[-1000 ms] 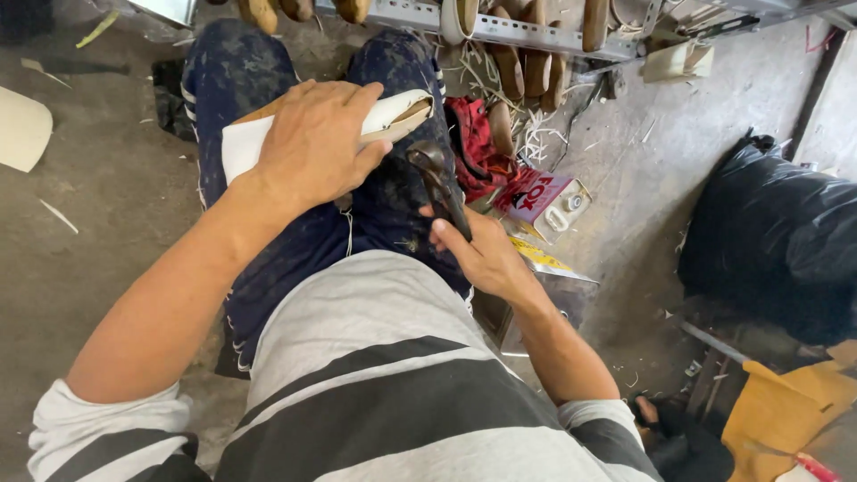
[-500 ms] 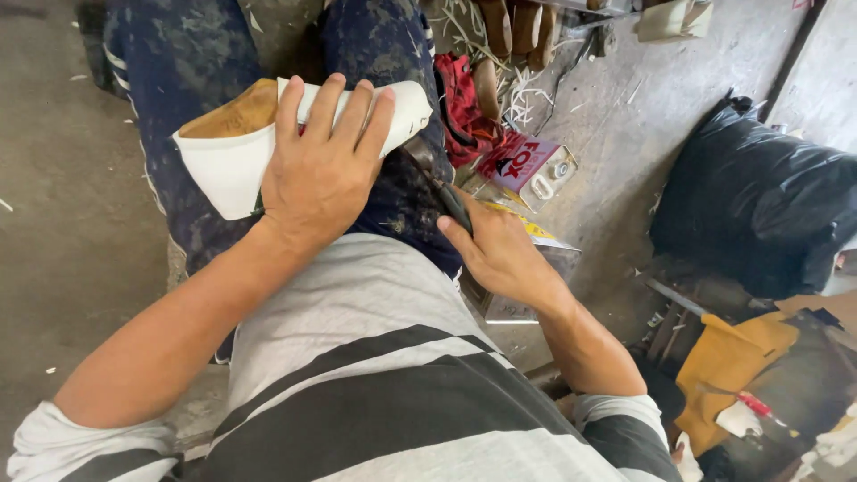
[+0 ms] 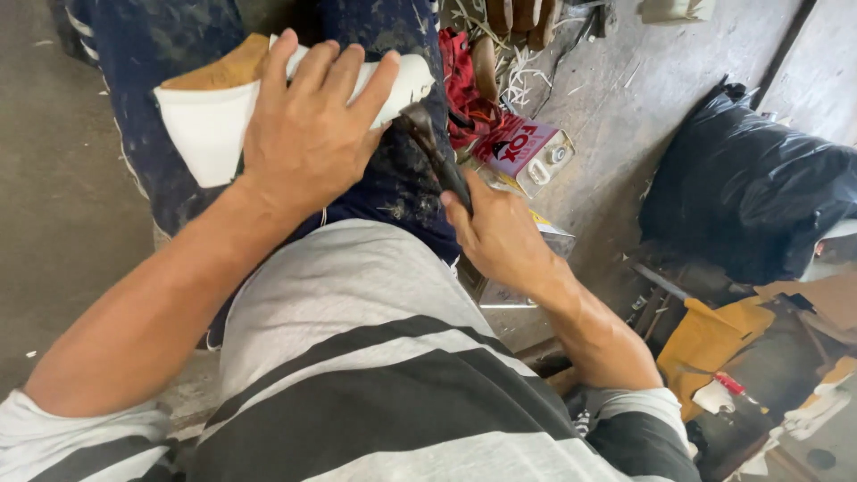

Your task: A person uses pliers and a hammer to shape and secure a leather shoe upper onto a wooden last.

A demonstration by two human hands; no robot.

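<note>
The left hand is lying flat, fingers spread and nearly straight, pressing a white shoe down onto the lap rather than gripping it; the shoe is resting across the thighs, its tan insole showing at the upper left and its toe poking out past the fingertips. The right hand is wrapping fully closed around the handle of a dark tool, whose worn head is meeting the shoe's toe end just beside the left fingertips; it looks like a hammer or a scraper, though the view is too dim to say. Beyond the hands, a red cloth and a can are lying on the floor beside the right knee, with a black bag farther right. Since the tool head is working so close to the spread fingers, a slip could catch them, and a shoe held only by palm pressure could slide off the thigh.
</note>
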